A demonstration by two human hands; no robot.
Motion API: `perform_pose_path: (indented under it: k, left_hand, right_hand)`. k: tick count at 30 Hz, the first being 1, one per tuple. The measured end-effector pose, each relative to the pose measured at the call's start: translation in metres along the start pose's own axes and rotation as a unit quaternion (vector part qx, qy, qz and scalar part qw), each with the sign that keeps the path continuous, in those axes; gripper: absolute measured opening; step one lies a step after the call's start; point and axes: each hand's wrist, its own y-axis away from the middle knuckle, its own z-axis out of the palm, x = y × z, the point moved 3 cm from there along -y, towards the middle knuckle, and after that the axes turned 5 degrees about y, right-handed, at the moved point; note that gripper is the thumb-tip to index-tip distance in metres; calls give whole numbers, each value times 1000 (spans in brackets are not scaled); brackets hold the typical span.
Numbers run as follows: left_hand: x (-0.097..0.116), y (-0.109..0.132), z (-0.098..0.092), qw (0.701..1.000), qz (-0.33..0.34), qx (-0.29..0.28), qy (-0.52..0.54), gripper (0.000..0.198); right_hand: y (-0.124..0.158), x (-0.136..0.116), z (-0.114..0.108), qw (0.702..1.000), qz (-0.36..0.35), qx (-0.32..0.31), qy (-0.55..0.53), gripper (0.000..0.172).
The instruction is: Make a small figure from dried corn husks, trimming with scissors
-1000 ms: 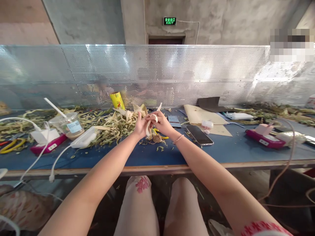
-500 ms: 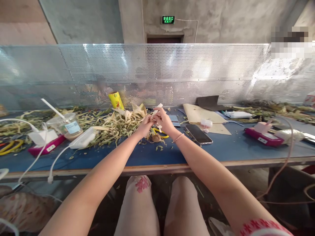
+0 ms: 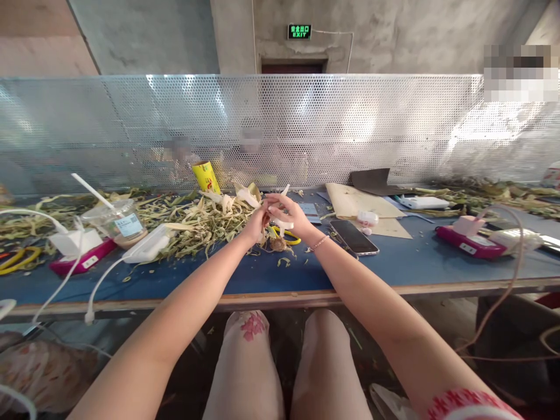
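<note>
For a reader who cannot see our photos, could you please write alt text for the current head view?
A person's bare right hand holds a pale, thin strip close against the bare left hand, above a blue-topped table. A heap of dried green-and-cream plant strips spreads to the left, by a bright yellow cylinder; a dark-screened smartphone lies to the right.

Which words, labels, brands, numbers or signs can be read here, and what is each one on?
"安全出口": green lit characters on the black rectangular exit sign.
"EXIT": below them, on the same sign.
Too small or blurred to read: the pale blue label on the clear plastic cup; the red print on the yellow cylindrical tube; any print on the flat blue card.
</note>
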Motion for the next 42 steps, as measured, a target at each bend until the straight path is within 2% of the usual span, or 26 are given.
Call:
perform_pose_path:
  k: [3, 6, 12, 17, 21, 26, 30, 34, 37, 42]
  left_hand:
    - [6, 1, 1, 997, -14, 23, 74, 21]
    - [11, 2, 0, 992, 7, 44, 118, 17]
    - [13, 2, -4, 985, 41, 88, 144, 10]
    - [19, 6, -3, 987, 77, 42, 135, 9]
    - [21, 8, -4, 993, 78, 11, 83, 12]
    - [20, 10, -1, 996, 79, -12, 36, 11]
    - [17, 11, 4, 997, 61, -19, 31, 4]
    - [15, 7, 5, 996, 77, -27, 26, 9]
    - [13, 4, 3, 995, 92, -30, 1, 14]
    - [14, 3, 1, 991, 115, -21, -59, 19]
  right_hand:
    - [2, -1, 1, 998, -25, -12, 52, 45]
    - [4, -2, 5, 994, -63, -21, 90, 51]
    - [5, -5, 9, 989, -98, -10, 113, 43]
    - [5, -8, 6, 983, -93, 13, 157, 36]
    - [6, -11, 5, 986, -86, 25, 143, 30]
    - [5, -11, 5, 993, -42, 51, 99, 24]
    - [4, -8, 5, 995, 14, 85, 51, 8]
    - [1, -3, 3, 990, 63, 122, -17, 14]
    - [0, 4, 3, 984, 100, 133, -64, 12]
    - [0, 12, 4, 977, 137, 149, -69, 13]
